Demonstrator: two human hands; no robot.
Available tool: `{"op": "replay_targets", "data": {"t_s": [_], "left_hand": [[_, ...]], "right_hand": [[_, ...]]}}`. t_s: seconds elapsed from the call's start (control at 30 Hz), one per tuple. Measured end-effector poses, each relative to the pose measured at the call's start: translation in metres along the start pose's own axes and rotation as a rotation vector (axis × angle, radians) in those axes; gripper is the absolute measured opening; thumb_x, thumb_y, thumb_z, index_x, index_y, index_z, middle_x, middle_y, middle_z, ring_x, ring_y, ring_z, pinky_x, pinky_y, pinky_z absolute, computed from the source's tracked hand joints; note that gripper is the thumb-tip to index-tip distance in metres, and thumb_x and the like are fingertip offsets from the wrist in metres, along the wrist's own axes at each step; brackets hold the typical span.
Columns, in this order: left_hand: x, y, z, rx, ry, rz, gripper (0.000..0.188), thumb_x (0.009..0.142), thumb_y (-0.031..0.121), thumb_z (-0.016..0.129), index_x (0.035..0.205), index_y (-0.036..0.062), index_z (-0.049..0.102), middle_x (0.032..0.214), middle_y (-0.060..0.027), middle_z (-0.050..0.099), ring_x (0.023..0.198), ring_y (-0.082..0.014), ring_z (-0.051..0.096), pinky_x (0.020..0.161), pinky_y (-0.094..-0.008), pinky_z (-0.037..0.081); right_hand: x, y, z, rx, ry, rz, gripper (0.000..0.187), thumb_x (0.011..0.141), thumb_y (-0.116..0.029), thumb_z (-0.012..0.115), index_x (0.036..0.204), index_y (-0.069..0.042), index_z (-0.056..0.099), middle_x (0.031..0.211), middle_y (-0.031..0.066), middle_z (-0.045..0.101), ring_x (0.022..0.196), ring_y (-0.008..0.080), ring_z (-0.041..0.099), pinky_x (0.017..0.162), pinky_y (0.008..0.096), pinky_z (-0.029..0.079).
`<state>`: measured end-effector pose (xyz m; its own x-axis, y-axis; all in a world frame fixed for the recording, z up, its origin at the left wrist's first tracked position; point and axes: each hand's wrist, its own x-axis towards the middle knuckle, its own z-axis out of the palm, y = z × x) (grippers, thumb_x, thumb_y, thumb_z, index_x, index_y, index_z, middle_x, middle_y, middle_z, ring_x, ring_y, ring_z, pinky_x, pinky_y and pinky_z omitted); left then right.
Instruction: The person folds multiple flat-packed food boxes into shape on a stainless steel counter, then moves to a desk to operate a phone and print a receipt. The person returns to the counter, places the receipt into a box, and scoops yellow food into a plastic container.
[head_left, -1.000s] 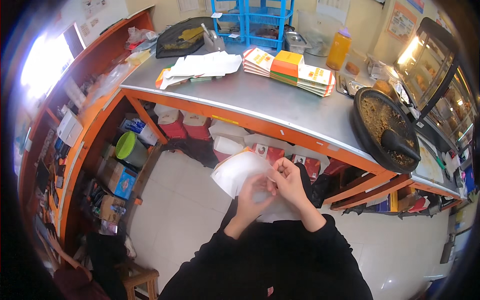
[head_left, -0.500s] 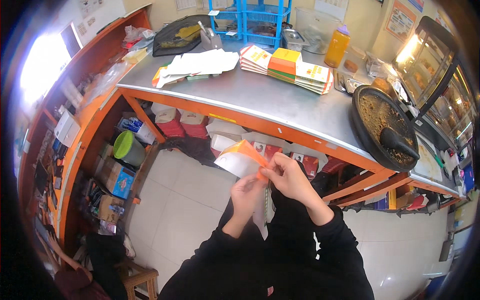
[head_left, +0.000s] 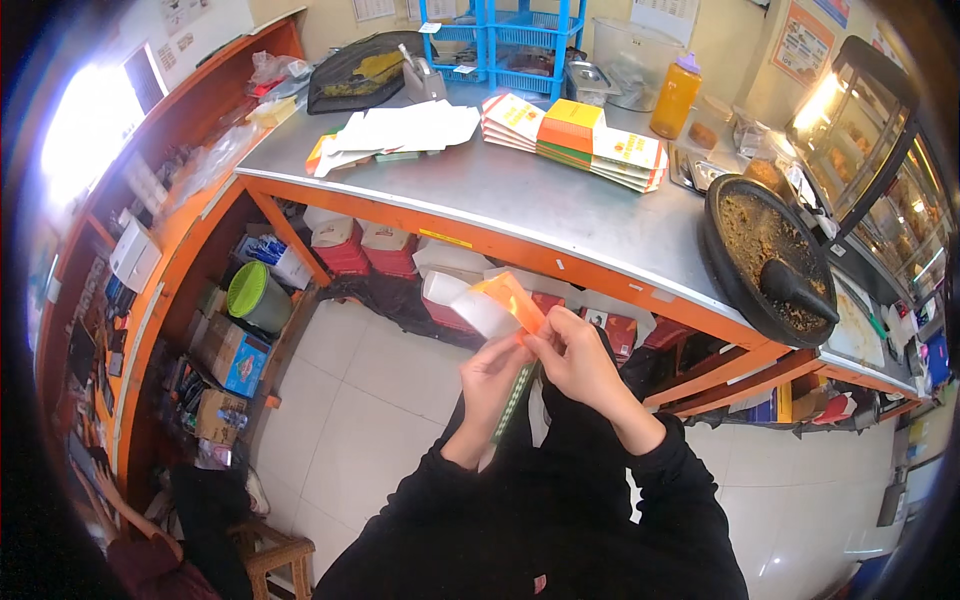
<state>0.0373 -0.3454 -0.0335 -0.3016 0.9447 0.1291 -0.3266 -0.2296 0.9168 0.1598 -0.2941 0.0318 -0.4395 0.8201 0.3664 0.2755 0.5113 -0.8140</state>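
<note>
Over my lap, in front of the metal table, I hold a partly folded cardboard food box (head_left: 515,298) with orange and white panels. My left hand (head_left: 486,382) pinches its lower side, and a green checked strip of the box shows below those fingers. From the other side my right hand (head_left: 580,362) grips the orange panel close to the left fingertips. Both hands are closed on the card and nearly touch. Part of the box is hidden behind my fingers. On the tabletop lie flat white cartons (head_left: 405,130) and a row of folded orange-and-white boxes (head_left: 572,128).
The metal table (head_left: 440,190) has an orange frame. A stone mortar (head_left: 745,235) with a pestle sits at its right edge. A yellow bottle (head_left: 675,98) and blue rack (head_left: 525,50) stand behind. Red boxes (head_left: 388,248) fill the lower shelf. Another person (head_left: 150,550) sits at lower left.
The box has turned a little in my hands, so its green checked side now shows below the left fingers. The white flap and orange panel have shifted slightly right.
</note>
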Motion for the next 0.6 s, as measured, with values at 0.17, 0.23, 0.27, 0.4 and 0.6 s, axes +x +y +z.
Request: {"op": "replay_targets", "data": {"t_s": [0.17,0.23,0.27,0.4,0.6], "left_hand": [[-0.004,-0.002,0.003,-0.118,-0.02,-0.074,0.024,0.086,0.0,0.058,0.109,-0.0053,0.06,0.104,-0.0091,0.061,0.092,-0.0138,0.059,0.082,-0.027,0.049],[-0.006,-0.002,0.002,-0.115,-0.006,-0.102,0.025,0.086,0.0,0.058,0.11,-0.0052,0.06,0.104,-0.0088,0.061,0.093,-0.0137,0.059,0.082,-0.0266,0.049],[-0.006,-0.004,0.0,-0.105,-0.003,-0.113,0.025,0.086,0.0,0.058,0.111,-0.0053,0.059,0.105,-0.0085,0.061,0.094,-0.0137,0.059,0.082,-0.0264,0.049],[-0.007,-0.008,-0.007,-0.149,-0.021,-0.157,0.027,0.086,0.002,0.058,0.112,-0.0062,0.058,0.105,-0.0078,0.061,0.094,-0.0133,0.059,0.082,-0.0264,0.049],[-0.009,-0.02,-0.009,-0.149,0.023,-0.274,0.024,0.084,0.003,0.059,0.107,-0.0059,0.06,0.102,-0.0087,0.062,0.091,-0.0132,0.06,0.081,-0.0266,0.049]], "right_hand": [[-0.001,0.011,-0.003,0.025,-0.026,0.068,0.023,0.083,-0.011,0.063,0.07,-0.001,0.048,0.061,0.0034,0.048,0.054,0.0078,0.047,0.049,0.0239,0.036],[-0.001,0.01,0.0,0.032,-0.021,0.113,0.023,0.084,-0.011,0.063,0.07,-0.001,0.048,0.059,0.0026,0.046,0.054,0.0068,0.045,0.048,0.0231,0.035],[-0.002,0.01,0.001,0.042,-0.016,0.124,0.023,0.084,-0.011,0.063,0.069,-0.001,0.048,0.059,0.0024,0.046,0.053,0.0067,0.044,0.048,0.023,0.035],[-0.007,0.016,0.006,0.059,-0.004,0.11,0.023,0.084,-0.011,0.062,0.069,-0.002,0.048,0.059,0.0021,0.046,0.053,0.006,0.042,0.048,0.0228,0.034],[-0.014,0.036,0.015,0.102,-0.056,0.045,0.022,0.084,-0.011,0.063,0.071,-0.003,0.047,0.061,0.0001,0.047,0.054,0.0057,0.042,0.049,0.0215,0.035]]}}
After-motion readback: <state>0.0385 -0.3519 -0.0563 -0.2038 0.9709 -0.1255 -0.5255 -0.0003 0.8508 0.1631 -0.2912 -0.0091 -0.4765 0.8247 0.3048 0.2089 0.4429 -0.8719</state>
